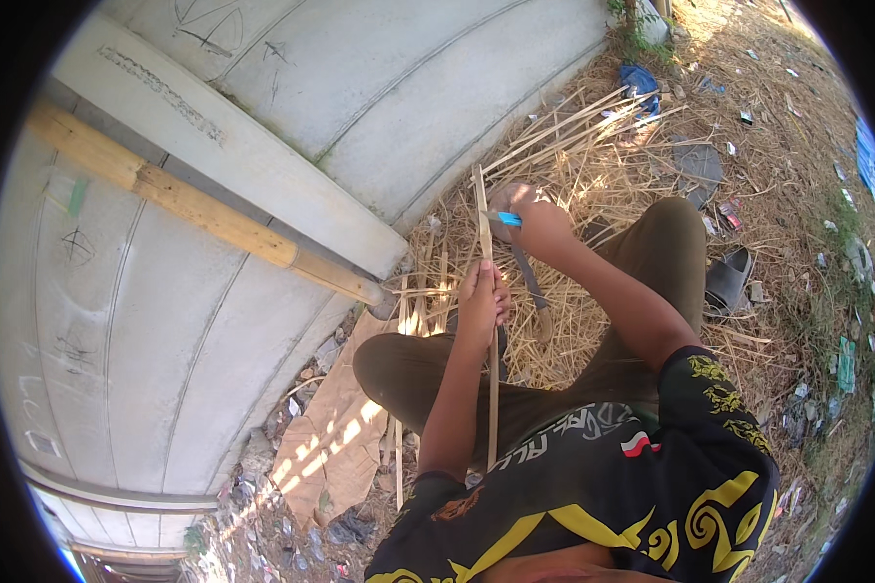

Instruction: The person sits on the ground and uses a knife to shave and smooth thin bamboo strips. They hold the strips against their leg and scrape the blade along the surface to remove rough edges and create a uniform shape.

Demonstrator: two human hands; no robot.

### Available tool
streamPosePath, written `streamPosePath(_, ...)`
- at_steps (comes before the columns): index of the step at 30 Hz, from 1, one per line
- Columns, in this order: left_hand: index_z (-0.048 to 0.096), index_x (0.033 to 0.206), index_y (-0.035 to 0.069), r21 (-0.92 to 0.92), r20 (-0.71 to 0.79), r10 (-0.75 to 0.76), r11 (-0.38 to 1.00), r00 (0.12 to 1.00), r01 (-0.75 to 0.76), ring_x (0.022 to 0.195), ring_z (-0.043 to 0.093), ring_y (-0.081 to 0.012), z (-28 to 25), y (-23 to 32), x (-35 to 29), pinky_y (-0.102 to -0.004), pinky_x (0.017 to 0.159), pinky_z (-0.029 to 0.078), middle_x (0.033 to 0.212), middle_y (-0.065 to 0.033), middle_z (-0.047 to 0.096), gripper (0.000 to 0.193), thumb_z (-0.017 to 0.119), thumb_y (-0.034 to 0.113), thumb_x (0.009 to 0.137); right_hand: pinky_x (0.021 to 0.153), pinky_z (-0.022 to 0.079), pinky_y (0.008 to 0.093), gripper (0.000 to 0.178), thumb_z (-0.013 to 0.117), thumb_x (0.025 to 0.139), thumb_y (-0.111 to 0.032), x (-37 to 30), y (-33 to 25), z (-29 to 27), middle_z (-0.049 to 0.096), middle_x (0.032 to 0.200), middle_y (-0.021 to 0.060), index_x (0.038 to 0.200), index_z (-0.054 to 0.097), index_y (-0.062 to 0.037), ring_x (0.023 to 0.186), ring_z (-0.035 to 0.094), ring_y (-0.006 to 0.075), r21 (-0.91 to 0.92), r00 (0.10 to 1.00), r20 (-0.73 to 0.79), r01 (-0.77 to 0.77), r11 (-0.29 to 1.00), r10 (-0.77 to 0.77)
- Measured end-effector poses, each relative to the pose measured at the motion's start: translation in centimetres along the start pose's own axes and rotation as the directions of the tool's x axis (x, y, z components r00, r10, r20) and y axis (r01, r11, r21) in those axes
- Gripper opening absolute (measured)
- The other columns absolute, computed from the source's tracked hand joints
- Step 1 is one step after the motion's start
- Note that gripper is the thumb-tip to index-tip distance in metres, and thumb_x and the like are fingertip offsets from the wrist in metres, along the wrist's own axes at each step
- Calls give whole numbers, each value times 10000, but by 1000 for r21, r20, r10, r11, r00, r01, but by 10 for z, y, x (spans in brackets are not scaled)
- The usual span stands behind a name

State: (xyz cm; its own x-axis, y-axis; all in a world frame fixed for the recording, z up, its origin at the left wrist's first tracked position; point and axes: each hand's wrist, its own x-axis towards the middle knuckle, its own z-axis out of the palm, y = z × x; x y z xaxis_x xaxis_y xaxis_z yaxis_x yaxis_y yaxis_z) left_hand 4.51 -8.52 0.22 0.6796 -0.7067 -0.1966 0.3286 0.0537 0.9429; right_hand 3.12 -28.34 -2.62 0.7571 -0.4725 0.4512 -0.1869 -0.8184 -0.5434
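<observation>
Head view: bamboo strip (485,235) within curled left fingers (502,299), clenched right fingers (534,223) around knife (509,219)

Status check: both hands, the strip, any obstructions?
Left hand gripping long strip. Right hand holding blue cutter at strip's upper part. Straw-like shavings beneath.

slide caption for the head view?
Left hand grips a long pale strip; right hand holds a blue-handled knife by it, above scattered straw-like shavings.

A wide head-worn fisheye looks steeply down — shirt (593,476) nearest, at the lower edge, left hand (481,299) and right hand (542,230) a little farther, mid-view — with wall (379,83) filling the left, ground (783,121) the right.
</observation>
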Motion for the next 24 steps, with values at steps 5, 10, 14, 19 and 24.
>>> streamPosePath(5,436,929,108,36,13,39,999,999,-40,458,341,-55,7,8,1,-211,370,290,621,36,348,350,417,399,1121,557,543,445,125,753,777,-202,-7,-8,4,656,653,93,844,679,-126,610,683,315,-32,996,-35,83,996,-84)
streamPosePath(10,423,937,117,-46,92,27,999,995,-23,451,321,-52,18,5,-2,-213,368,282,618,35,341,333,396,388,1127,537,526,435,149,757,748,-199,-8,5,-2,631,641,70,868,694,-137,583,660,306,22,968,-153,204,979,-199)
streamPosePath(14,419,925,131,-66,134,1,998,991,8,442,335,-50,16,10,-3,-209,363,283,616,40,333,330,392,390,1128,547,536,426,125,733,764,-206,-5,12,10,658,679,87,852,686,-130,607,666,307,-27,935,-214,284,958,-283)
streamPosePath(19,419,929,126,-30,78,49,998,996,-47,446,327,-52,23,9,-11,-219,377,276,625,35,335,329,389,385,1130,610,542,470,162,714,827,-260,25,14,-8,694,747,125,870,692,-105,680,693,342,-136,989,-142,-49,989,29)
streamPosePath(24,423,938,119,42,198,-95,995,976,88,452,327,-59,38,-4,-24,-227,385,283,614,37,329,329,396,385,1129,626,528,507,189,696,865,-274,65,46,-74,684,716,160,890,711,-87,685,681,386,-67,847,-468,-320,945,253)
